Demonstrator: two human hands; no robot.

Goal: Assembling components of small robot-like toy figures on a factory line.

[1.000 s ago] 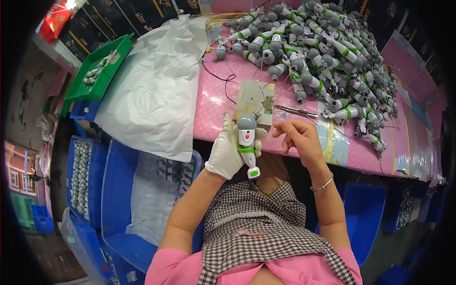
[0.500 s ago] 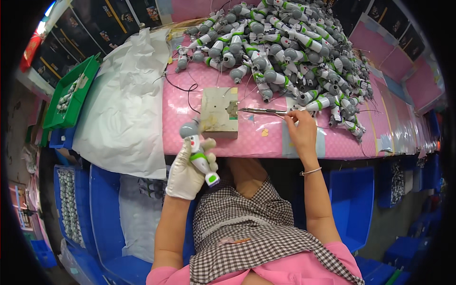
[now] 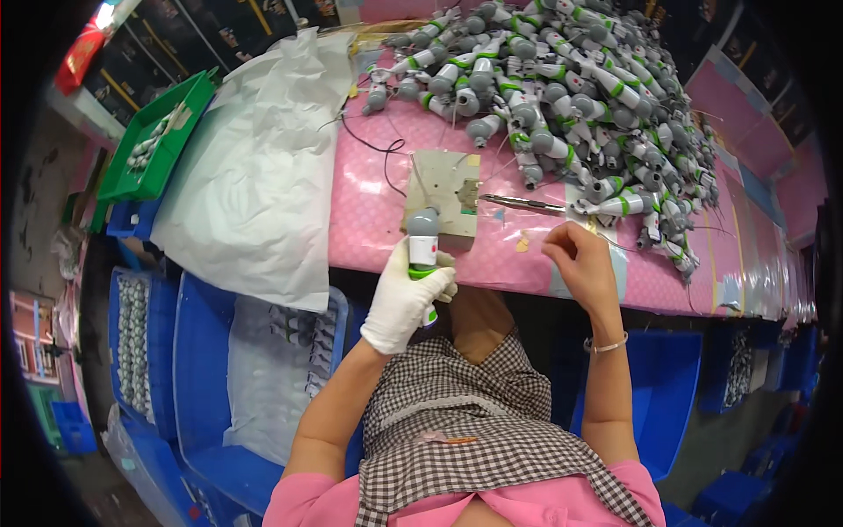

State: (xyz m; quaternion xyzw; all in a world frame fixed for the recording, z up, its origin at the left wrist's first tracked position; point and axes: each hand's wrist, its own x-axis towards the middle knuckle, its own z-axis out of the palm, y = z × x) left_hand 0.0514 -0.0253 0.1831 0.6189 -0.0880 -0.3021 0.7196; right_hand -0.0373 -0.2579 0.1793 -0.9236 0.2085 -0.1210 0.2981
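Observation:
My left hand, in a white glove, is closed round a white toy limb with a grey ball end and a green band. The ball end points up, just in front of a pale square block with a small notch on its right side. A pair of metal tweezers lies on the pink table right of the block. My bare right hand hovers by the table's near edge, apart from the tweezers, with fingers loosely bent and nothing visible in them.
A large heap of similar toy limbs with thin wires covers the back right of the table. White sheeting drapes the left side, beside a green tray. Blue bins stand below on both sides; the left one holds limbs.
My right hand has let go of the tweezers and drawn back toward me. My left hand has moved right with the toy limb and turned it more upright. The view has shifted slightly.

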